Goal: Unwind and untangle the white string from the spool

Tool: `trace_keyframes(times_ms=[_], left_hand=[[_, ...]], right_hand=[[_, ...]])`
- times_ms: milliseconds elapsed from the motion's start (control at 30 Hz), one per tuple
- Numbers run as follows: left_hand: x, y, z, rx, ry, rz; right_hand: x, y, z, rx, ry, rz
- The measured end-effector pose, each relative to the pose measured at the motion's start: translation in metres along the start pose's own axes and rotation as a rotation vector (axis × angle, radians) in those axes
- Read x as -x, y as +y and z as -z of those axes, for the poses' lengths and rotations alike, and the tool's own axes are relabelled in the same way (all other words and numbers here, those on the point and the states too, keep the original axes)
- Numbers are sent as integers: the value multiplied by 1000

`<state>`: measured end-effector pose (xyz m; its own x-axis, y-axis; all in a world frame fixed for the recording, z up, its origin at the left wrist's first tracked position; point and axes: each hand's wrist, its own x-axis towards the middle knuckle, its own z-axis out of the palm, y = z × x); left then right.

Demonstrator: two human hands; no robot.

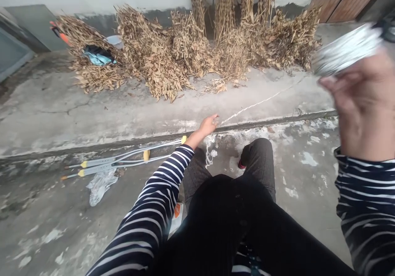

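Note:
My right hand (367,93), raised at the right edge and blurred, grips a wound bundle of white string (348,49). A length of white string (257,104) stretches from near that bundle down to my left hand (207,126). The left fingers are pinched around the string, with the index finger pointing right. Below the left hand, a loose tangle of string (211,154) hangs between my knees. Both sleeves are dark with white stripes.
Heaps of dried stalks (185,41) lean along the wall. A pair of crutches (123,159) lies on the lower ground at left, beside a crumpled clear plastic bag (101,185). A low concrete step (92,119) runs across. Blue cloth (98,58) rests on the stalks.

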<state>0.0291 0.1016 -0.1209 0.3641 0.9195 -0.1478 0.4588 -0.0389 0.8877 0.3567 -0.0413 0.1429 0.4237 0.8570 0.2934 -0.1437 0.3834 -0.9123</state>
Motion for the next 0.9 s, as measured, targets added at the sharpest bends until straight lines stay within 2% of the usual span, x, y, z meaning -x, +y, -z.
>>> trace_keyframes(times_ms=[33,67,133,233,300,400,533,700,900], left_hand=[[-4,16,-7,30,-3,-41],[-6,33,-14,98,-28,-89],[-1,70,-29,335,-119,-197],[17,113,-43,658,-245,-307],[29,126,-46,712,-245,-308],[44,122,-49,667,-161,-227],[61,94,-58,593,-108,-109],[79,68,-70,550,-66,-74],[91,55,-67,550,-70,34]], right_hand=[[13,5,-16,3,-50,-68],[24,13,-31,-11,-122,-199],[40,34,-52,-69,-155,-361],[48,70,-64,-107,-178,-461],[52,93,-63,-124,-174,-478],[63,121,-56,-144,-178,-516],[88,145,-50,-211,-128,-622],[115,156,-49,-308,-111,-689],[127,158,-49,-277,-119,-695]])
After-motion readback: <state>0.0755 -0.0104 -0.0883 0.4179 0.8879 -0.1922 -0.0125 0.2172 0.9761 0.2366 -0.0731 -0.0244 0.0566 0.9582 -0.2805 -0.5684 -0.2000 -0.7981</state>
